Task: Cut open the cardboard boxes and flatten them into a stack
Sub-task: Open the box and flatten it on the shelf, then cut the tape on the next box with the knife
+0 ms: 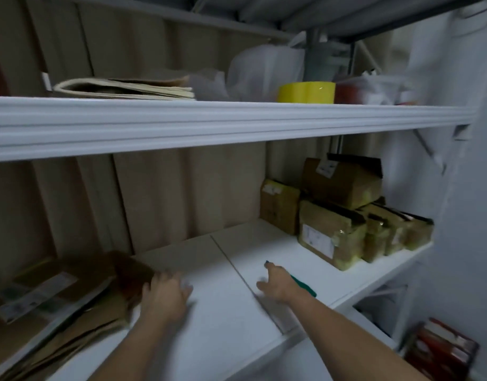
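A stack of flattened brown cardboard [58, 306] lies at the left end of the white shelf [237, 312]. My left hand [165, 295] rests just right of the stack, fingers loosely spread, touching its edge. My right hand [278, 284] hovers over the shelf's middle with fingers relaxed. A green-handled tool [304, 285] lies on the shelf right beside that hand, partly hidden by it; whether the hand holds it is unclear. Several taped cardboard boxes [333, 215] stand piled at the shelf's right end.
An upper shelf [209, 122] overhangs the work area, carrying a folded paper pile [127, 89], plastic bags [264, 70] and a yellow tape roll [305, 92]. A white wall [470, 215] closes the right side. A red-brown object [440, 345] sits low right.
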